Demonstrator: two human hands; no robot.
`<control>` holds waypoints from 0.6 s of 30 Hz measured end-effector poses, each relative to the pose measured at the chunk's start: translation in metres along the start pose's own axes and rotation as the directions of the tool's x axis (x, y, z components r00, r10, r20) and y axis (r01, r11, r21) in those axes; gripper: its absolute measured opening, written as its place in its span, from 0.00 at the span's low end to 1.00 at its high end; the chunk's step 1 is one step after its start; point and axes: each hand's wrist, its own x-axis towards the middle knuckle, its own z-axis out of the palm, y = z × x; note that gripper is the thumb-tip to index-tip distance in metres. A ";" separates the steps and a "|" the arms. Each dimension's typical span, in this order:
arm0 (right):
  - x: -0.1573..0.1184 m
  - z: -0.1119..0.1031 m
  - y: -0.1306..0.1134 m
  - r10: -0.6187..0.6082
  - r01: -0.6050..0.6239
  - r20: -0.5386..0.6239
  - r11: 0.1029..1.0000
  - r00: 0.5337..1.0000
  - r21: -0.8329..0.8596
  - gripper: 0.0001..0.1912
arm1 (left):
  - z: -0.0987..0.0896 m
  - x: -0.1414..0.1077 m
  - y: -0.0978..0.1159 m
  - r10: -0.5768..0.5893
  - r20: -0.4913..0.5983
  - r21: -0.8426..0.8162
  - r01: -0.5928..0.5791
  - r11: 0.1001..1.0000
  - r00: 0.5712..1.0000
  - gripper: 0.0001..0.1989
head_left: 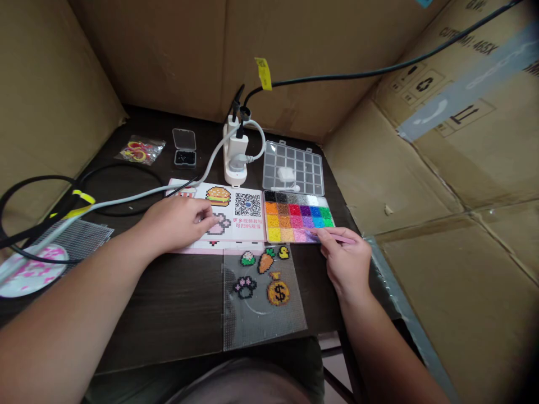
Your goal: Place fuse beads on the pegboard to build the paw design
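Note:
My right hand (347, 261) grips pink tweezers (341, 238), their tip over the pink and purple beads in the front row of the bead box (273, 221). On the printed pattern sheet (248, 233) rests my left hand (179, 221), its bent fingers a little apart beside a grey-and-pink paw picture (219, 224). I see nothing held in it. Below the sheet lies a clear pegboard (265, 328) bearing several bead figures: a carrot (266, 261), a duck (284, 252), a money bag (278, 290), a green-and-white piece (248, 258) and a partial black-and-pink paw (245, 287).
The box's clear lid (293, 165) leans open, holding a white earphone case (286, 174). A power strip (234, 151) with cables stands behind the sheet. At left are a bag of bands (141, 150), a small black-bead box (185, 157) and a round pink-white item (33, 272). Cardboard walls (168, 56) surround the table.

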 end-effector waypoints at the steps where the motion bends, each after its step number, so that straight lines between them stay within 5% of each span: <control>1: 0.000 0.000 0.000 0.002 -0.002 0.003 1.000 1.000 0.003 0.19 | 0.000 0.000 0.000 0.000 0.001 -0.004 0.000 1.000 1.000 0.19; 18: 0.001 0.002 -0.001 -0.002 0.002 -0.003 1.000 1.000 0.017 0.15 | 0.000 0.000 0.001 -0.002 -0.019 -0.029 0.002 1.000 1.000 0.18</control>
